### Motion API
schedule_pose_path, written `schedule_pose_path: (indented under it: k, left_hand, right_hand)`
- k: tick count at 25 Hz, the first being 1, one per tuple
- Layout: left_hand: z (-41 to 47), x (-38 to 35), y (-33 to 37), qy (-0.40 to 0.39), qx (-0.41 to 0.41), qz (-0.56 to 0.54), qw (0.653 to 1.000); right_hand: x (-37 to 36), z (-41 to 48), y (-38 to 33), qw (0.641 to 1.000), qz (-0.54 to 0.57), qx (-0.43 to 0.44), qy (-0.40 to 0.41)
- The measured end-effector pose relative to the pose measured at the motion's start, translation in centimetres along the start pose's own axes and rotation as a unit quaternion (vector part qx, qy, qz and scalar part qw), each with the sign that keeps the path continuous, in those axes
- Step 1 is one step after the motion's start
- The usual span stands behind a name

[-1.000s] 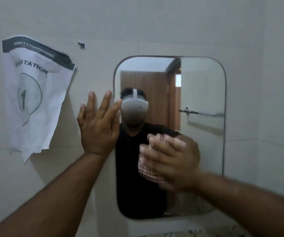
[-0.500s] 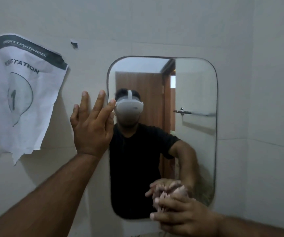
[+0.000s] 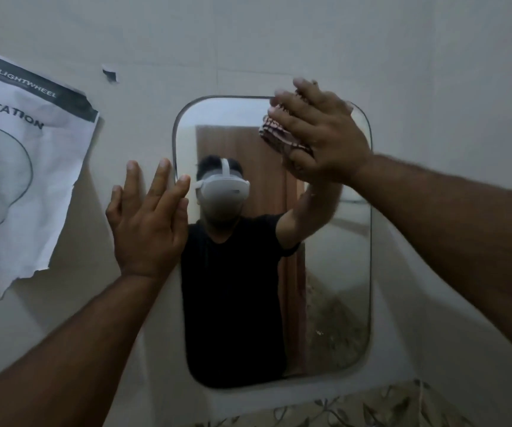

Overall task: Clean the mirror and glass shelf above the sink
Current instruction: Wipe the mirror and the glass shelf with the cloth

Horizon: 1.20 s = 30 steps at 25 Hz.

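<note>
Head camera: the mirror hangs flat on the pale wall, facing the person. It is a rounded rectangle with its long axis upright, taller than it is wide.

The right hand lies over the mirror's upper right part, its fingertips reaching just past the top edge onto the wall. Its fingers are spread and fairly straight, pressing a bunched striped cloth against the glass. The cloth shows along the thumb side of the hand, from beside the fingertips down to the thumb. The thumb looks tucked against the cloth, though blur makes that hard to settle.

The left hand rests flat on the wall at the mirror's left edge, about halfway up. Its fingers are straight and point up and slightly right, with the forefinger tip crossing onto the glass. It holds nothing. The two hands are well apart, at opposite sides of the mirror.

Half a second ago the right hand was down at the mirror's bottom edge with its fingers curled over the cloth. It has since swept up to the top right corner and flattened out. The left hand has kept its place.

A torn paper sign hangs on the wall to the left, and a patterned tile strip runs below the mirror.
</note>
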<state>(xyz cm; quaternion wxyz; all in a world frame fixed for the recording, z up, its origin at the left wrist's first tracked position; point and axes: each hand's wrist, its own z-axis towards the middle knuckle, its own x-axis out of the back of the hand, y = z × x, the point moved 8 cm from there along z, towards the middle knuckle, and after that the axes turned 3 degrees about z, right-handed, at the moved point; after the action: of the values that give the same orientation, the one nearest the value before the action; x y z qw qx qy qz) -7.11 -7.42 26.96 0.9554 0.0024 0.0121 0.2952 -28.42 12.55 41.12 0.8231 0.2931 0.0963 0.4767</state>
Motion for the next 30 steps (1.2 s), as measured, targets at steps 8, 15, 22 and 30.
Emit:
schedule_pose_path:
  k: [8,15,22,30]
  left_hand:
    - [-0.1,-0.1,0.0,0.012,-0.006,-0.007,1.000]
    - [0.1,-0.4,-0.4,-0.001,0.006,-0.010,1.000]
    - [-0.2,-1.4,-0.7,-0.020,-0.006,0.008,1.000]
    - [-2.3,-1.8,-0.7,-0.013,0.009,-0.033,0.999]
  right_hand:
    - [-3.7,-15.0,-6.7,0.998,0.046,-0.014,0.048]
    - [-4.0,-26.4,-15.2,0.994,0.071,0.018,-0.080]
    - [-4.0,-33.5,-19.7,0.987,0.066,0.068,-0.130]
    - [-4.8,-37.2,-21.1,0.983,0.112,0.057,-0.136]
